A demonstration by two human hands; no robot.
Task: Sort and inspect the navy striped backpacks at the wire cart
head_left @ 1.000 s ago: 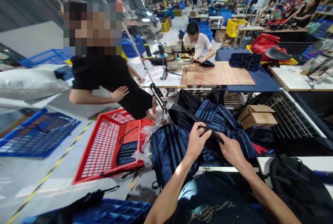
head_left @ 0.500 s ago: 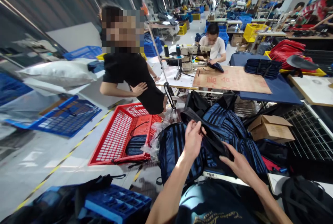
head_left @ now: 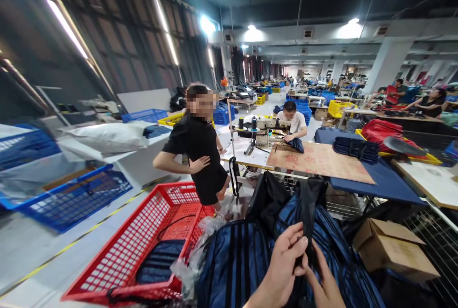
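Black strap [head_left: 308, 212] pinched by left hand [head_left: 284, 262]; right hand [head_left: 324, 284] grip unclear, possibly touching. Red crate [head_left: 143, 246] holds navy bag [head_left: 159, 262].

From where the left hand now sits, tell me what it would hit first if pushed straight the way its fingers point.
The left hand points up and right, fingers closed on the black strap. Straight on, it would probably meet the blue striped bag just behind; depth is unclear.

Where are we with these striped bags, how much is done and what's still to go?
Done, by the look of it: one navy bag lies in the red crate. In hand: the left hand and right hand both pinch a black strap on the blue striped bag. Left: another striped bag beside it, outside the crate.
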